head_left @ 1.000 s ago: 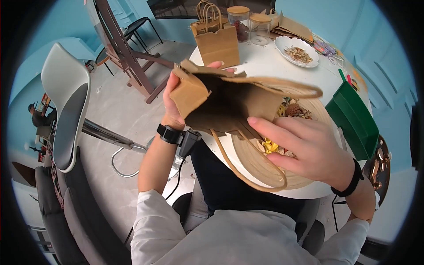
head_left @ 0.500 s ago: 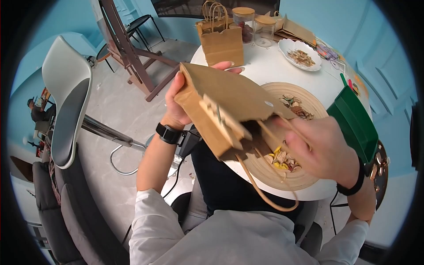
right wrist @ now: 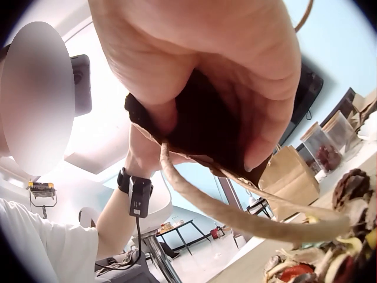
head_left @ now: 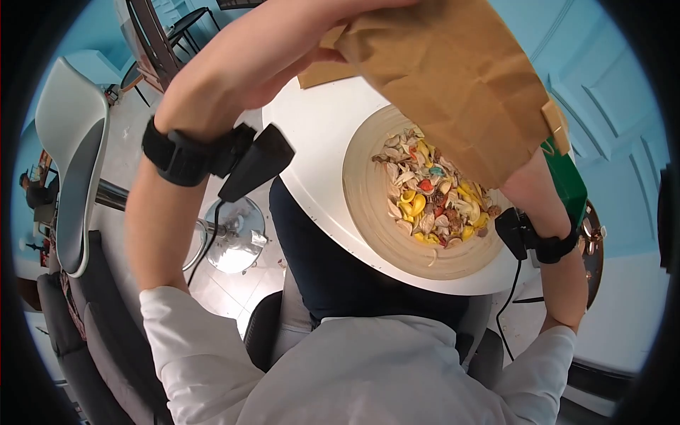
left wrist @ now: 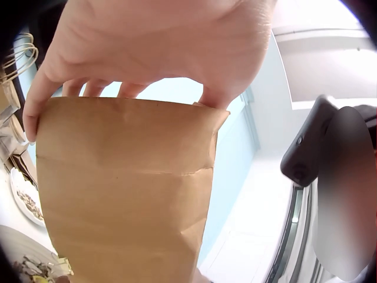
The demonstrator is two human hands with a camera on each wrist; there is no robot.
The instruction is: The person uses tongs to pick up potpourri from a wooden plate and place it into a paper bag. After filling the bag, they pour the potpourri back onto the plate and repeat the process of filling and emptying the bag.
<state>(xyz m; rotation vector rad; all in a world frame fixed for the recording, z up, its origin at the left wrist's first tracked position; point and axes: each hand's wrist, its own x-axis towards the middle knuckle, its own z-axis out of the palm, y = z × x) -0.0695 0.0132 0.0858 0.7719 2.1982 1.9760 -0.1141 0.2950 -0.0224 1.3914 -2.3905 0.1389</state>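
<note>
One paper bag [head_left: 453, 85] hangs tipped above the round plate [head_left: 365, 205] of dried petals [head_left: 425, 205] on the bench [head_left: 304, 134], left hand [left wrist: 156, 47] gripping its base, fingers of the right hand [right wrist: 206, 41] parted inside its mouth, and if that upper grip slips, the bag could drop and knock petals over the rim.

a white, curved-edged surface [head_left: 319, 142] carries a round, pale dish [head_left: 361, 202] close to its near edge. the right wrist view shows a brown paper bag [right wrist: 288, 180] and clear lidded jars [right wrist: 323, 147] standing on it; the left wrist view, a white plate [left wrist: 16, 181].
</note>
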